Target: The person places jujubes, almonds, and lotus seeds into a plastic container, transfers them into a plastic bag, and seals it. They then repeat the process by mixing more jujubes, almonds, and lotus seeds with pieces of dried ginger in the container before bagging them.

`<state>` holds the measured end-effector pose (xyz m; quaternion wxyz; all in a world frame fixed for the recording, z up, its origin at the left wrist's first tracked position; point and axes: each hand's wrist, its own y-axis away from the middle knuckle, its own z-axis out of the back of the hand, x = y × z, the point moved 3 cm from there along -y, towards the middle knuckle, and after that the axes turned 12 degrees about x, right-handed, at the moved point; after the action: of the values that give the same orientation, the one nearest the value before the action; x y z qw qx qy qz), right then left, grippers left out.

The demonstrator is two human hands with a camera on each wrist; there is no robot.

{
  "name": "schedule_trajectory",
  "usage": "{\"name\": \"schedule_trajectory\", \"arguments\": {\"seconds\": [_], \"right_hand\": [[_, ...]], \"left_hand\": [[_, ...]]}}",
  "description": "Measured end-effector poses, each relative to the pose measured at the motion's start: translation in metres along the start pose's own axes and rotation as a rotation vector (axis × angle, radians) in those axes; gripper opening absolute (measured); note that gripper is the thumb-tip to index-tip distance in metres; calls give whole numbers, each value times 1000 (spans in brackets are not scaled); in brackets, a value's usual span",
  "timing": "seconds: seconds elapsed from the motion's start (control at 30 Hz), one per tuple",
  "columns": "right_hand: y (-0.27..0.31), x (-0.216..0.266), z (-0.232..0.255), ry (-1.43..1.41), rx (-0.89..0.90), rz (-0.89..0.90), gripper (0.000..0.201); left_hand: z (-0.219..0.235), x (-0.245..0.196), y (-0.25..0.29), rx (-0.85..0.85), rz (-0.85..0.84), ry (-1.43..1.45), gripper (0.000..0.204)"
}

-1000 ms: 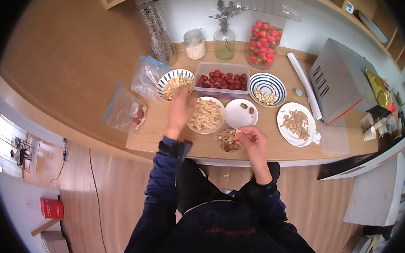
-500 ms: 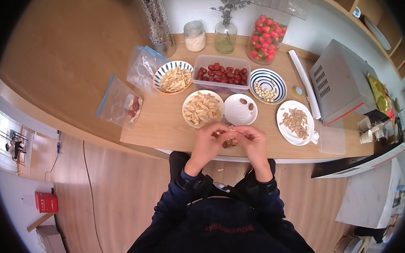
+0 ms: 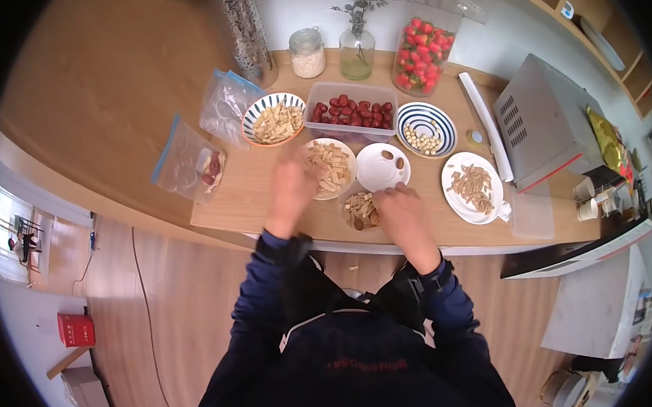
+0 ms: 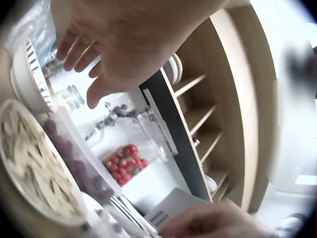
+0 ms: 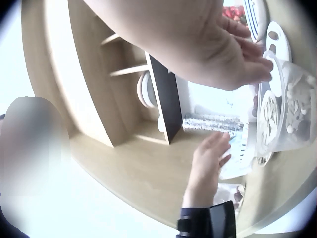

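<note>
My left hand point(image 3: 291, 191), blurred, hovers at the left edge of a plate of pale slices point(image 3: 329, 168); in the left wrist view this hand point(image 4: 124, 49) has loosely spread fingers and holds nothing visible. Bent fingers of my right hand point(image 3: 408, 219) are at the right rim of a clear tub of mixed dry pieces point(image 3: 361, 210). From the right wrist view, the right hand's fingertips are close together by the tub's rim point(image 5: 282, 94); whether they pinch anything cannot be told. A white round dish point(image 3: 371, 178) with brown ovals lies behind the tub.
Behind are a striped bowl of slices point(image 3: 275, 121), a box of red dates point(image 3: 353, 116) and a blue-ringed plate point(image 3: 427, 129). A white plate of brownish pieces point(image 3: 472, 193) is right. Plastic bags point(image 3: 184, 163) lie left; jars, strawberries point(image 3: 424, 55) and an oven point(image 3: 547, 127) stand farther back.
The hands met above the tub half a second ago; now they are apart. My left hand has moved left and slightly up; the right hand has stayed by the tub, its fingertips slightly higher.
</note>
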<state>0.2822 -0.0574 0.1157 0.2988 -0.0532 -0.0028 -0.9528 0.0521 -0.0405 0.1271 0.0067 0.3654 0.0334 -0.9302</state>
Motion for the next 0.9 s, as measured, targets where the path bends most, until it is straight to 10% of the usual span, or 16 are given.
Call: {"name": "schedule_trajectory", "arguments": {"seconds": [0.07,0.4,0.7,0.9], "right_hand": [[-8,11,-6,170,119,49,15],[-25,9,-16,58,166,120,19],[-3,-12,4,-1532,-113,28,16],[13,2,4,-1721,-200,-41,16]], "left_hand": [[-31,-18,21,-92,-266,-125,38],[-72,-7,41,-35,-101,182,23],[-59,-40,60,51,-182,762,22],[-59,-58,66,128,-133,914,20]]}}
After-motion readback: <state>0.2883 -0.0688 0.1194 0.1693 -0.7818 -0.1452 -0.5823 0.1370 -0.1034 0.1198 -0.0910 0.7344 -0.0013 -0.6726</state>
